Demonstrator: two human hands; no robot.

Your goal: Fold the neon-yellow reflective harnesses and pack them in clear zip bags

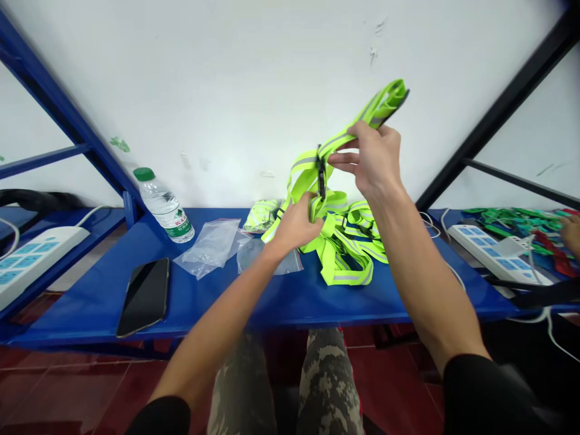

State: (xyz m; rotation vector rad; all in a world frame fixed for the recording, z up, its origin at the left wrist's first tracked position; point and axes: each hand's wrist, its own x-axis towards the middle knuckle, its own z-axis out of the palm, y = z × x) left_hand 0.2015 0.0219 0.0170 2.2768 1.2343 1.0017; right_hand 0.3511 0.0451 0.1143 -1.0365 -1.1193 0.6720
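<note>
A neon yellow reflective vest (338,235) with silver stripes and narrow straps is lifted off the blue table in a loose tangle, its lower part heaped on the tabletop. My left hand (295,225) grips the straps low down, just below a black plastic buckle (321,176). My right hand (370,160) is raised higher and holds an upper strap, close to the buckle, with the strap's end sticking out up and to the right. Behind my left hand lies a bagged, folded yellow vest (261,215).
Clear plastic bags (208,248) lie left of my hands, next to a water bottle (164,205) and a black phone (142,297). White power strips (31,260) stand on side shelves. At right, another person's hand (571,234) is beside green strips (516,223). Blue shelf frames rise on both sides.
</note>
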